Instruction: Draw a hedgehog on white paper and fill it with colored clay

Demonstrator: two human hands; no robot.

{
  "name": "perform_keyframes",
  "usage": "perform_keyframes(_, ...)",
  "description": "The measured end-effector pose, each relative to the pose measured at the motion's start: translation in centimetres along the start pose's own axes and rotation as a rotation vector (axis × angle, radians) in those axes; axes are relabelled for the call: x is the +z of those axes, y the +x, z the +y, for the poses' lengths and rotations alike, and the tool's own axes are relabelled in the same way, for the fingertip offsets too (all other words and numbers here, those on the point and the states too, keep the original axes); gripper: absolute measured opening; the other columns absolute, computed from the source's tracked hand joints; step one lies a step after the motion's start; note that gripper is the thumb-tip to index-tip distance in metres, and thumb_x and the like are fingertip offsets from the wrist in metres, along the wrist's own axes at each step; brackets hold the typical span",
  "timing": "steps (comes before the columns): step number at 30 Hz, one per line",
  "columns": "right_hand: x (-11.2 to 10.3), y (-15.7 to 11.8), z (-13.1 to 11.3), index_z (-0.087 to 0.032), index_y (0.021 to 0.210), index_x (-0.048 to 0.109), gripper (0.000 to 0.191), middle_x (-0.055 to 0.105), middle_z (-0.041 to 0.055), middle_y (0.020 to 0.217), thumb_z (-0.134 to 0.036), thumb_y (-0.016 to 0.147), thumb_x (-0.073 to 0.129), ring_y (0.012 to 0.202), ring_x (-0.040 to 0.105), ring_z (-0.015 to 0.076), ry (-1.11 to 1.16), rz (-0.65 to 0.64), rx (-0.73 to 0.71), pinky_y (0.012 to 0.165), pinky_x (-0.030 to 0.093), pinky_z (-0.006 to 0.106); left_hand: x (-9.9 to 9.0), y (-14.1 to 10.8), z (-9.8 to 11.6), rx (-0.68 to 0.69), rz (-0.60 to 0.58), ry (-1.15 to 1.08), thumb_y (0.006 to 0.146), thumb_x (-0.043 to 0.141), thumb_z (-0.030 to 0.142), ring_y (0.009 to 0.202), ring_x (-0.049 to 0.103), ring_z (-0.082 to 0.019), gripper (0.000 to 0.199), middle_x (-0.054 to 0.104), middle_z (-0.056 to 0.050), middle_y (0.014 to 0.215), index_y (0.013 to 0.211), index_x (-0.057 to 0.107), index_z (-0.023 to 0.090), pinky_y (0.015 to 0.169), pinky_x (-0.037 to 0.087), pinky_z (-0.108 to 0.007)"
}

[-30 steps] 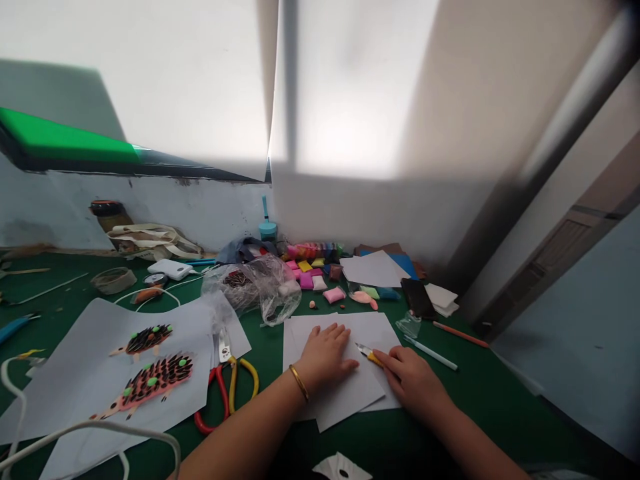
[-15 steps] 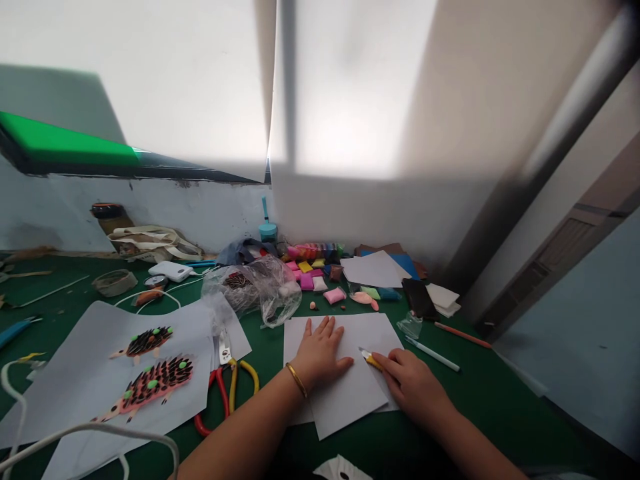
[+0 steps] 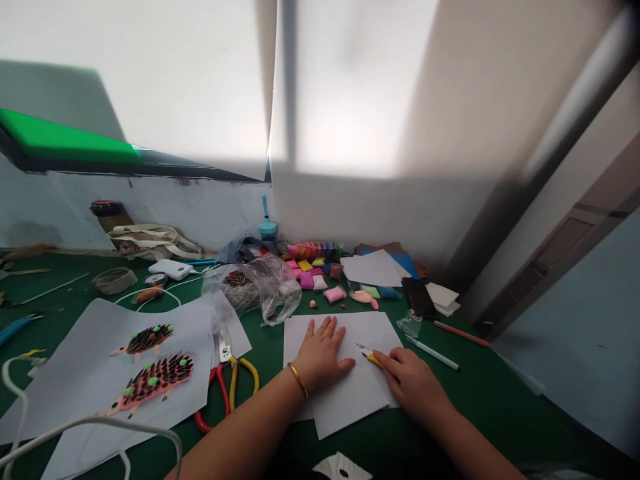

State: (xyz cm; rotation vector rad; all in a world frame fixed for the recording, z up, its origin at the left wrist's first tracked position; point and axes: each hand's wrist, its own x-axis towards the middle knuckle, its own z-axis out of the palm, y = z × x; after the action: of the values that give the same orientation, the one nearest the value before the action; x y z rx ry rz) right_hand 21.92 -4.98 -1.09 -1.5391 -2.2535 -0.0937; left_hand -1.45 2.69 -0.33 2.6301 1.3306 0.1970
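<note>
My left hand (image 3: pixel 323 357) lies flat with fingers spread on the white paper (image 3: pixel 350 403), pressing it against the sheet beneath. A gold bangle (image 3: pixel 298 380) circles that wrist. My right hand (image 3: pixel 413 383) is closed around a yellow utility knife (image 3: pixel 373 358), its blade pointing up and left over the paper. The blade tip is close to the sheet; I cannot tell whether it touches. Left of my forearm, scissors (image 3: pixel 230 380) with one red and one yellow handle rest partly on paper.
Two hedgehog figures, a small one (image 3: pixel 150 340) and a larger one (image 3: pixel 155 383), are on paper at left. Behind my hands are a clear plastic bag (image 3: pixel 255 287) and several colored clay packets (image 3: pixel 335 294). A white pen (image 3: pixel 433 352) and an orange pencil (image 3: pixel 463 333) lie right. A white cable (image 3: pixel 100 421) crosses the front left.
The knife's tip has shifted very slightly left and up over the paper. My left hand stays flat in nearly the same place.
</note>
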Motion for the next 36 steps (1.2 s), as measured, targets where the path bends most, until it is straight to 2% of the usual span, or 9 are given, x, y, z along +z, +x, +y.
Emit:
perform_keyframes(18,1.4,1.3,0.8,-0.023,0.125,0.062,0.038,0.06,0.0081,0.086,-0.02,0.092,0.045,0.082,0.055,0.0198,-0.047,-0.014,0.009,0.074,0.042,0.03,0.2,0.2,0.1,0.002,-0.017,0.003,0.082,0.035,0.072,0.146,0.01,-0.03,0.082,0.019,-0.011,0.158,0.147,0.032,0.021,0.116,0.0,-0.056)
perform_keyframes(30,1.4,2.6,0.8,-0.026,0.126,0.061,0.039,0.06,0.0067,0.088,-0.02,0.091,0.045,0.083,0.055,0.0195,-0.071,-0.067,0.059,0.073,0.042,0.029,-0.2,0.1,0.3,-0.006,-0.037,-0.002,0.083,0.035,0.071,0.146,0.009,-0.031,0.083,0.018,-0.01,0.158,0.148,0.031,0.021,0.116,-0.001,-0.055)
perform_keyframes(36,1.1,2.7,1.0,-0.026,0.126,0.061,0.039,0.06,0.0072,0.09,-0.021,0.091,0.044,0.085,0.056,0.0202,-0.043,-0.07,0.059,0.074,0.042,0.03,0.1,0.1,0.2,0.001,-0.01,-0.005,0.083,0.034,0.071,0.146,0.01,-0.03,0.083,0.019,-0.012,0.158,0.148,0.03,0.02,0.116,0.001,-0.056)
